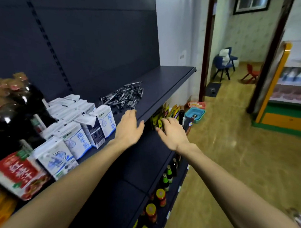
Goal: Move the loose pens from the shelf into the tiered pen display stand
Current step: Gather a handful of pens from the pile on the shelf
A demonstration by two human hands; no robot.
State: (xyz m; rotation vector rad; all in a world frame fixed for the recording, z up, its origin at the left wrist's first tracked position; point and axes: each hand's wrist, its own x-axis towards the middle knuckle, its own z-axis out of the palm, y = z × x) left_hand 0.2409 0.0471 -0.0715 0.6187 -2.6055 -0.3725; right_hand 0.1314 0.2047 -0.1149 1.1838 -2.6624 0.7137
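1. Both hands are empty with fingers spread: left hand (129, 128) just short of the loose pens (124, 97), right hand (173, 133) beside it.
2. Pens lie heaped on the shelf (165, 83); no stand shows.
3. Gather a small aligned bundle, avoiding the milk cartons (87, 128).

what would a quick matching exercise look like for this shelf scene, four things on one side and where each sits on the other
Things:
1. pile of pens
2. milk cartons
3. blue basin
4. left hand

Places:
A. on the floor beyond the shelf end
B. over the shelf edge, just short of the pens
C. loose on the dark shelf, past the cartons
D. in rows on the shelf, left of the hands

Pairs: 1-C, 2-D, 3-A, 4-B
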